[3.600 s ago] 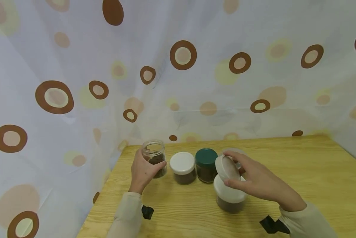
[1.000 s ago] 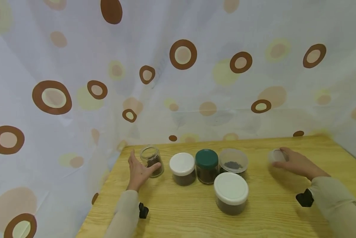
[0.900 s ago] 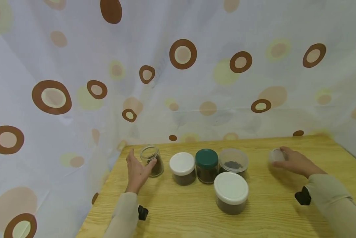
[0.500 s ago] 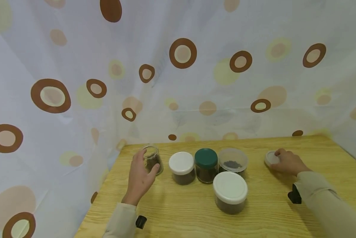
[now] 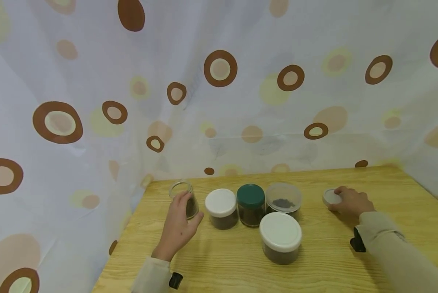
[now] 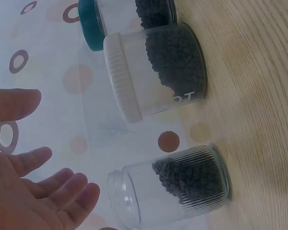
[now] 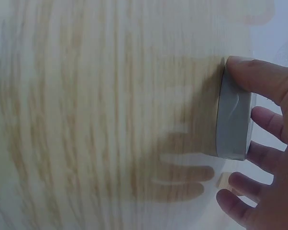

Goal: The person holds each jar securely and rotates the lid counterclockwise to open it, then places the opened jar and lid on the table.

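An uncovered ribbed glass jar (image 5: 193, 206), part-filled with dark pellets, stands upright at the left of the table. My left hand (image 5: 177, 230) is beside and in front of it, partly covering it in the head view. The left wrist view shows the fingers relaxed, with a gap between them and the jar's mouth (image 6: 122, 199). At the right, a small white lid (image 5: 330, 198) lies flat on the table. My right hand (image 5: 352, 202) holds it, the thumb (image 7: 259, 76) against its rim and two fingertips at its top and far edge.
Between the hands stand a white-lidded jar (image 5: 221, 203), a green-lidded jar (image 5: 251, 197) and a clear tub (image 5: 282, 191), all with dark contents. A larger white-lidded jar (image 5: 280, 232) stands in front. A patterned curtain (image 5: 219, 122) backs the wooden table (image 5: 222, 268).
My left hand has let go of the glass jar and shifted slightly toward me. My right hand has carried the lid from above the front jar to the right and lowered it onto the table.
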